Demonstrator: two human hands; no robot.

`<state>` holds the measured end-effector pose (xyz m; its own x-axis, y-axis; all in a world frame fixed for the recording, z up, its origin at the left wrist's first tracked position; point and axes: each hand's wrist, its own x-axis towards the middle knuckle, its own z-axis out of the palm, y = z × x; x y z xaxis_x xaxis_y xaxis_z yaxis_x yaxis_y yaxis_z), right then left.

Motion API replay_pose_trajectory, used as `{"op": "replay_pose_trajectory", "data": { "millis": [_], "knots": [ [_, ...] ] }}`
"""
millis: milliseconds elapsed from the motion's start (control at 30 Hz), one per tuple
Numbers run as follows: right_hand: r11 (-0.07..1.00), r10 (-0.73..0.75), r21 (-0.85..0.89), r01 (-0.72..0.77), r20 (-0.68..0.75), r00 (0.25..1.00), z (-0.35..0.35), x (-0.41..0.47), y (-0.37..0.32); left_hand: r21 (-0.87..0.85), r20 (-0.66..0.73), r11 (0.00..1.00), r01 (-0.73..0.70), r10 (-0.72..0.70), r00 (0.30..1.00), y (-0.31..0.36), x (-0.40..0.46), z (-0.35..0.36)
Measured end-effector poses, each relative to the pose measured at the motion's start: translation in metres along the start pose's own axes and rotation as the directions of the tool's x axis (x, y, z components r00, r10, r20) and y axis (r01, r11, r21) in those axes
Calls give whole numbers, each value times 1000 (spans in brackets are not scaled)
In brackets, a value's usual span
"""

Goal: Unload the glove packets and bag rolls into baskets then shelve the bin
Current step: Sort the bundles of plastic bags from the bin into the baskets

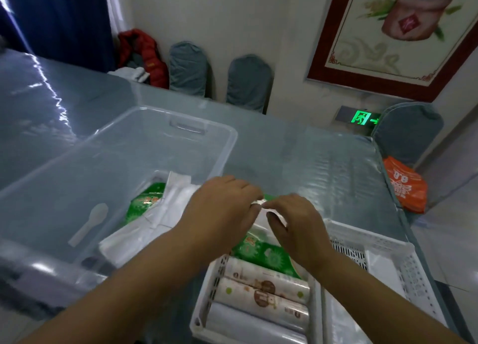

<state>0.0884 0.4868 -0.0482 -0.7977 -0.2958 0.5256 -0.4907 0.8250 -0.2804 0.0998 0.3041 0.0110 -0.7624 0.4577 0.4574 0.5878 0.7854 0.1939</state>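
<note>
Unloading underway. My left hand [225,204] and right hand [297,222] pinch a green glove packet [261,250] together over the near basket [207,287], above three bag rolls [263,294]. More packets [147,201] remain in the clear bin [124,147]. Next, I judge: lower, let go, reach back.

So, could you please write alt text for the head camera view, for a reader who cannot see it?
Both hands, left hand and right hand, pinch a green-and-white packet over a white basket holding bag rolls. A clear plastic bin to the left contains more packets and a plastic spoon.
</note>
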Motion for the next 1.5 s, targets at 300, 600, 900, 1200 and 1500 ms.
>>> {"op": "replay_pose_trajectory", "data": {
  "millis": [300, 600, 900, 1200, 1500],
  "knots": [
    [991, -70, 119, 69, 6, 998, 48, 102, -101, 126, 30, 930, 345, -352, 936, -189, -29, -68],
    [980, -93, -16, 197, 843, 529, 175, 160, -157, 210, 277, 955, 208, -262, 924, -318, -67, -76],
    [680, -137, -28, 732, 977, 164, 226, 144, -157, 235, 276, 972, 22, -88, 957, -344, -80, -52],
    [545, -116, -32, 838, 987, 113, 217, 156, -164, 194, 258, 979, 62, -112, 960, -347, -80, -48],
    [623, -211, -33, 782, 955, 209, 249, 142, -163, 176, 222, 982, 74, -113, 968, -349, -80, -46]
  ]
}}
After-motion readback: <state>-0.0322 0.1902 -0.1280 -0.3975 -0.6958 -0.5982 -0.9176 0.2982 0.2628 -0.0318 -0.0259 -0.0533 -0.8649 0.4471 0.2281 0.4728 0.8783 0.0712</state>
